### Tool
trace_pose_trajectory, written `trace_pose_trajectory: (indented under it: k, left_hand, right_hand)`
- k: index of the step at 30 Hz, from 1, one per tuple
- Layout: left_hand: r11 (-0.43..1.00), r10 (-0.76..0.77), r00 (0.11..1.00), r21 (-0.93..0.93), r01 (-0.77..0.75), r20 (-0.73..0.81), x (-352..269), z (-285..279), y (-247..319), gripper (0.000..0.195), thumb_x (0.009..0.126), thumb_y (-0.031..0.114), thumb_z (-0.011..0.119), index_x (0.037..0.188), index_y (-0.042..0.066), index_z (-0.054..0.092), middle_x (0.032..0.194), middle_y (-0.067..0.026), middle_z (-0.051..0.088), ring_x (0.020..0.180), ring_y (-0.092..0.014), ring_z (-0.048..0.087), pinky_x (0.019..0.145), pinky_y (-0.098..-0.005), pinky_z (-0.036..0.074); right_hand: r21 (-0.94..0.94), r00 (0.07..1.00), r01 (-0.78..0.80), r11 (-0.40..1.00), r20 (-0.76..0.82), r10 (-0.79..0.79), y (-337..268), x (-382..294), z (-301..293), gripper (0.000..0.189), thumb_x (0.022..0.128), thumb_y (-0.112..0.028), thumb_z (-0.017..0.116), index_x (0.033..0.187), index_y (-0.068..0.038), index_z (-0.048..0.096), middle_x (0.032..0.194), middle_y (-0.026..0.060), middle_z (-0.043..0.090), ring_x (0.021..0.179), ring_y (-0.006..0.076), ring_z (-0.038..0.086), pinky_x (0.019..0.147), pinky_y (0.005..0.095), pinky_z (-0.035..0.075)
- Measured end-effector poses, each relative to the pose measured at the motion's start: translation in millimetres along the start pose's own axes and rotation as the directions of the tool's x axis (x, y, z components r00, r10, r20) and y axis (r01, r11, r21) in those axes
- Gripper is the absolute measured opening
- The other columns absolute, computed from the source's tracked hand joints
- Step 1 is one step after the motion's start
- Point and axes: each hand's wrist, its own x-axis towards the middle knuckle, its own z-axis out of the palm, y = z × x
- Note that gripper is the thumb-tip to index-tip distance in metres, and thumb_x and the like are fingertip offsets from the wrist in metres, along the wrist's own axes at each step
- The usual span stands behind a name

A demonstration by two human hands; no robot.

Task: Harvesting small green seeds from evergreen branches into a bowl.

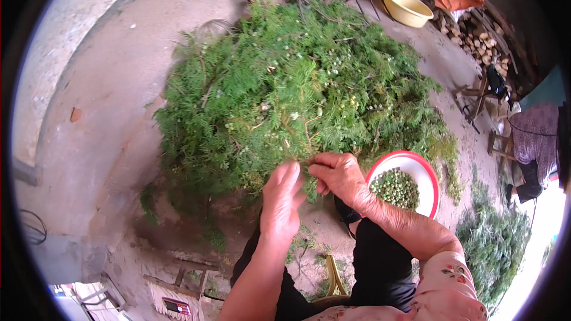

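A big heap of green conifer branches [285, 84], looking like arborvitae with small pale cones, lies on the ground before me. Over its near edge my left hand [281, 200] is raised with the thumb up; its fingers are blurred. Close beside it, thumb and forefinger of my right hand [341, 176] come together in a pinch. Something thin may run between the two hands, but it is too small to make out. Under my right forearm stands a white basin with a red rim [433, 178], partly covered by the arm. Small green cones [395, 189] lie in it.
A yellow plastic basin [407, 9] and stacked firewood [482, 44] are at the back right. Another person [533, 142] is at the right edge, above a second branch pile [495, 240]. A mobile phone [176, 306] lies on a small stool [174, 290] at lower left.
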Motion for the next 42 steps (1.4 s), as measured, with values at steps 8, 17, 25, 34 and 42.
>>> trace_pose_trajectory:
  k: [8,17,25,34,42]
  left_hand:
    - [0.913,0.188,0.981,-0.36,-0.192,-0.045,6,-11,25,0.025,0.084,0.022,0.062,0.096,0.003,0.053,0.073,-0.0045,0.051,0.072,-0.023,0.058,0.069,-0.0355,0.049]
    - [0.884,0.329,0.944,-0.357,-0.302,0.015,10,-34,43,0.012,0.086,0.012,0.056,0.092,0.002,0.053,0.085,-0.0083,0.059,0.073,-0.022,0.058,0.07,-0.0378,0.049]
    - [0.902,0.277,0.961,-0.348,-0.254,0.018,16,-40,46,0.014,0.088,0.013,0.053,0.095,0.002,0.05,0.085,-0.0084,0.057,0.081,-0.027,0.06,0.079,-0.046,0.049]
    - [0.93,0.272,0.956,-0.283,-0.233,0.107,23,-42,42,0.017,0.087,0.018,0.056,0.091,0.001,0.055,0.084,-0.0098,0.061,0.078,-0.022,0.06,0.068,-0.0346,0.052]
    - [0.964,0.219,0.966,-0.185,-0.192,0.139,10,-29,43,0.008,0.083,0.01,0.061,0.082,0.002,0.059,0.079,-0.0097,0.062,0.069,-0.02,0.062,0.062,-0.0339,0.054]
  right_hand:
    - [-0.32,0.859,0.511,0.798,0.158,-0.486,-25,-24,58,0.015,0.076,-0.007,0.059,0.089,0.0,0.062,0.067,0.0135,0.059,0.06,0.0164,0.059,0.056,0.0284,0.046]
    - [-0.404,0.916,0.398,0.823,0.213,-0.339,-13,-18,49,0.021,0.074,-0.002,0.06,0.094,-0.004,0.063,0.078,0.015,0.062,0.071,0.0238,0.063,0.064,0.0312,0.049]
    - [-0.697,0.71,0.541,0.472,0.077,-0.7,-18,4,18,0.015,0.072,0.003,0.059,0.083,-0.004,0.066,0.085,0.0132,0.062,0.077,0.026,0.062,0.066,0.0316,0.051]
    - [-0.281,0.358,0.923,0.263,0.377,-0.854,-38,-21,48,0.031,0.064,0.001,0.059,0.095,0.0,0.061,0.102,0.0149,0.057,0.099,0.0294,0.053,0.084,0.0366,0.046]
    - [-0.268,0.503,0.86,0.434,0.588,-0.634,-41,-16,39,0.026,0.059,0.003,0.055,0.084,0.001,0.057,0.091,0.0117,0.057,0.089,0.0313,0.052,0.08,0.0375,0.044]
